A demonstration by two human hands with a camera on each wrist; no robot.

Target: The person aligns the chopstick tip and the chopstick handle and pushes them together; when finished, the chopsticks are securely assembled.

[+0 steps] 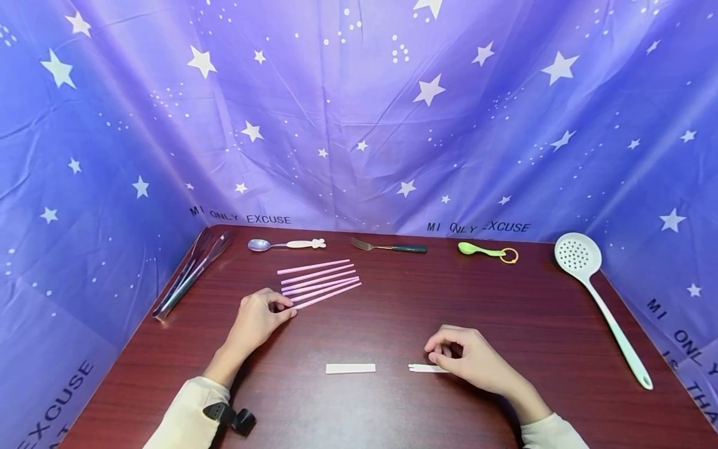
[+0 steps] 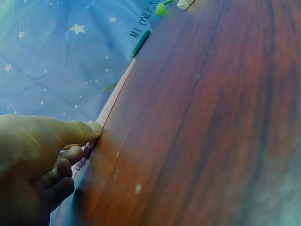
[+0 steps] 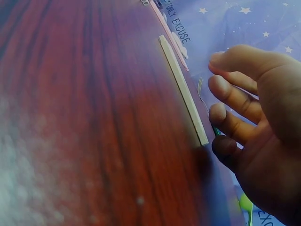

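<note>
Several pink straws [image 1: 320,272] lie side by side in a slanted row left of the middle of the table. At the left end of the nearest one, my left hand [image 1: 259,317] pinches the pink straw [image 2: 116,96] between thumb and index finger. My right hand [image 1: 471,358] is held over a short white strip [image 1: 422,368] with a split end, partly hidden by the fingers. Those fingers are loosely bent, and nothing shows between them in the right wrist view. Between the hands lies another flat white strip [image 1: 350,368].
Along the back lie a whisk [image 1: 191,274], a spoon with a white handle [image 1: 286,244], a fork with a dark green handle [image 1: 389,246] and a green spoon [image 1: 481,249] with a ring. A slotted skimmer [image 1: 603,305] lies along the right edge. Starry cloth [image 1: 359,112] surrounds the table.
</note>
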